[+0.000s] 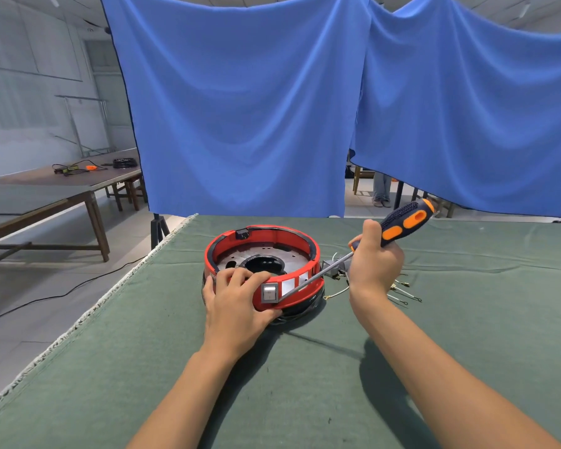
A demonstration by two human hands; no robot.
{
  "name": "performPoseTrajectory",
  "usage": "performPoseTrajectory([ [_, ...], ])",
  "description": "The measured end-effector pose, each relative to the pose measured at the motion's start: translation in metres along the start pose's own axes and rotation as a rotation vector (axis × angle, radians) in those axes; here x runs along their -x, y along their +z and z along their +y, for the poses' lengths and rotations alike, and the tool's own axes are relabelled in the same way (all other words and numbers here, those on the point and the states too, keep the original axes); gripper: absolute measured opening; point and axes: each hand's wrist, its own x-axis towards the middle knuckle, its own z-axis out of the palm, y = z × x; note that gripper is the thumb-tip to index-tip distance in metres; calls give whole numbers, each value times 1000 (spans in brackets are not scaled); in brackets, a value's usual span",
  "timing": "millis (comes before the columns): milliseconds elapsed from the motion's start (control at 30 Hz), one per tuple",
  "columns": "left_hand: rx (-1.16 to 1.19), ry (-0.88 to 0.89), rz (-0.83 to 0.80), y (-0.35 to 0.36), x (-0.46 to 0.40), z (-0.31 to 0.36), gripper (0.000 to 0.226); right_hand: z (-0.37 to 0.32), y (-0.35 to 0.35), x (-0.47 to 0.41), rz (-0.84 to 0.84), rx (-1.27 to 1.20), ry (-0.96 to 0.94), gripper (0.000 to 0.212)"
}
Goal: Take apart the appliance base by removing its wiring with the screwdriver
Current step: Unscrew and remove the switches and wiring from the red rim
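Background far left of the left hand: long wooden table [78, 179] with a black cable coil [124, 162], an orange-tipped tool [91, 167] and loose leads on it. Black cable [62, 294] runs across the floor between that table and the desk.

Desk [143, 367] has a green felt cover with a frayed white edge on its left side. Blue curtain [240, 108] hangs behind the desk.

Left hand [237, 301] rests on the near-left rim of the appliance base [266, 251], fingers curled over the top edge into the ring, thumb against the outer wall near the bottom. It grips the base.

Appliance base: red ring, open top, sitting flat on the desk. Metal plate with a round central hole visible inside. Small black part on the inner far-left wall. Grey rocker switch [269, 292] on the outer wall, just right of the left hand's fingers, with silver patches beside it.

Screwdriver [402, 223]: orange and black handle, held in the right hand [374, 264], fingers wrapped round the lower handle, thumb up along it. Shaft slopes down and left from that hand; tip is at the base's outer wall right beside the switch. Cannot tell if the tip is under the switch edge.

Wiring [402, 291]: thin pale leads with ring terminals lying on the desk under and right of the right hand, outside the base. Small grey part [332, 264] sits between the base and that hand.
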Motion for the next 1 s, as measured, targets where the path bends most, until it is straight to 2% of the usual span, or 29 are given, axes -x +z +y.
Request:
performPoseTrajectory([
  [133, 10, -4, 2, -1, 2, 1, 59, 10, 5, -12, 76, 9, 218, 34],
  [267, 34, -6, 16, 0, 2, 1, 59, 19, 8, -13, 103, -10, 283, 33],
  [600, 1, -8, 2, 1, 1, 1, 60, 0, 2, -1, 50, 81, 194, 34],
  [867, -16, 0, 1, 2, 1, 0, 59, -22, 8, 19, -120, 175, -241, 43],
  [933, -9, 3, 3, 2, 2, 0, 59, -22, 12, 16, -131, 185, -271, 42],
  [1000, -9, 10, 4, 2, 2, -1, 58, -22, 11, 6, -87, 166, -225, 39],
])
